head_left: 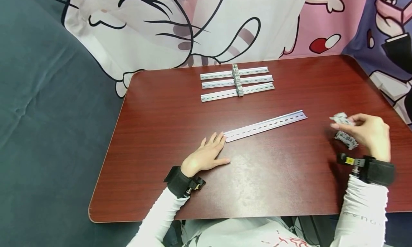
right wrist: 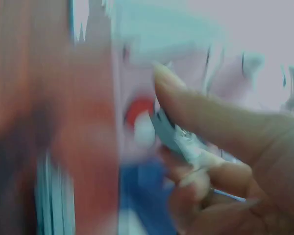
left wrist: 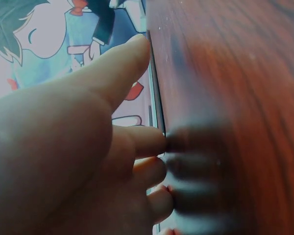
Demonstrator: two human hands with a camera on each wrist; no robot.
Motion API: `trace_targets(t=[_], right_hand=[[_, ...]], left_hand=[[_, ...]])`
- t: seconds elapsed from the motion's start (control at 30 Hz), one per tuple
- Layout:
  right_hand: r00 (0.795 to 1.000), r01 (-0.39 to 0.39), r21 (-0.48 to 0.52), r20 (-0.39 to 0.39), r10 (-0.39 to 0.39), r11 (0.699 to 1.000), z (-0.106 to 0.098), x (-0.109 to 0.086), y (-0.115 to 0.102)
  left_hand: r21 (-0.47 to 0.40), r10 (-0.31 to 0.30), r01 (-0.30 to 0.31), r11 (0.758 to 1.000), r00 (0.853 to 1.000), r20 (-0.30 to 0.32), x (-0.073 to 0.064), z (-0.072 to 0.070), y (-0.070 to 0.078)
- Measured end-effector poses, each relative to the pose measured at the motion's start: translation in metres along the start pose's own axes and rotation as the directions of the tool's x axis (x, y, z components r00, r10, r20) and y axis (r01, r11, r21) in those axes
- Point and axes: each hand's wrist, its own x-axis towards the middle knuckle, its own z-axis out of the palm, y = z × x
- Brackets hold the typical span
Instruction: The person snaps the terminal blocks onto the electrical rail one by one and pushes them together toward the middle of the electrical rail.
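Observation:
A slotted metal DIN rail (head_left: pixel 265 126) lies slantwise across the middle of the table. My left hand (head_left: pixel 206 155) rests flat with its fingers spread, fingertips right at the rail's left end; in the left wrist view the thumb (left wrist: pixel 130 61) points away from the other fingers. Over at the right, my right hand (head_left: pixel 370 132) pinches a grey terminal block (head_left: pixel 342 118) between thumb and fingers, held above the table. The right wrist view shows this block (right wrist: pixel 174 134) blurred and partly covered by fingers. Below the hand lies another grey terminal block (head_left: pixel 346 139).
Toward the back of the table (head_left: pixel 154 107), three shorter slotted rails (head_left: pixel 217 93) lie side by side, with a row of grey terminal blocks (head_left: pixel 237 80) across their middles. A cartoon-printed cloth (head_left: pixel 273 25) hangs behind the table's back edge.

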Motion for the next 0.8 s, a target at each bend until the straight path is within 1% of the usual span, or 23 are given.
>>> trace_targets(t=[0.03,0.1,0.17,0.27,0.37,0.43,0.47,0.5,0.6,0.7,0.8], right_hand=[[0.999,0.052,0.033,-0.011,-0.052,0.998,0.005,0.001,-0.013],[0.985,0.172,0.086,-0.025,-0.171,0.981,0.016,0.002,-0.042],[0.958,0.285,0.129,-0.008,-0.286,0.950,0.030,0.000,-0.072],[0.905,0.408,0.160,0.060,-0.422,0.899,0.055,-0.006,-0.116],[0.849,0.469,0.195,0.167,-0.501,0.861,0.080,-0.016,-0.152],[0.812,0.507,0.204,0.211,-0.544,0.837,0.096,-0.023,-0.170],[0.798,0.519,0.213,0.228,-0.558,0.828,0.103,-0.026,-0.178],[0.787,0.529,0.214,0.237,-0.569,0.821,0.109,-0.030,-0.186],[0.775,0.553,0.203,0.231,-0.588,0.808,0.126,-0.041,-0.201],[0.776,0.551,0.204,0.233,-0.587,0.809,0.136,-0.050,-0.210],[0.777,0.548,0.200,0.237,-0.583,0.812,0.141,-0.057,-0.216]], left_hand=[[-0.002,-0.002,0.002,1.000,1.000,-0.001,-0.001,-0.001,0.000],[-0.009,-0.002,0.002,1.000,1.000,-0.002,-0.002,-0.002,0.000],[-0.017,0.000,0.000,1.000,1.000,-0.003,-0.002,-0.003,0.001],[-0.022,0.009,-0.009,1.000,1.000,0.005,-0.003,-0.003,0.001],[-0.015,0.016,-0.016,1.000,1.000,0.012,-0.004,-0.003,0.001],[-0.008,0.019,-0.019,1.000,1.000,0.010,-0.005,-0.003,0.001],[-0.004,0.019,-0.019,1.000,1.000,0.009,-0.005,-0.003,0.001],[0.000,0.018,-0.018,1.000,1.000,0.005,-0.005,-0.003,0.001],[0.008,0.018,-0.018,1.000,1.000,-0.002,-0.005,-0.002,0.001],[0.012,0.014,-0.014,1.000,1.000,-0.003,-0.005,-0.002,0.001],[0.016,0.004,-0.004,1.000,1.000,-0.004,-0.005,-0.003,0.002]])
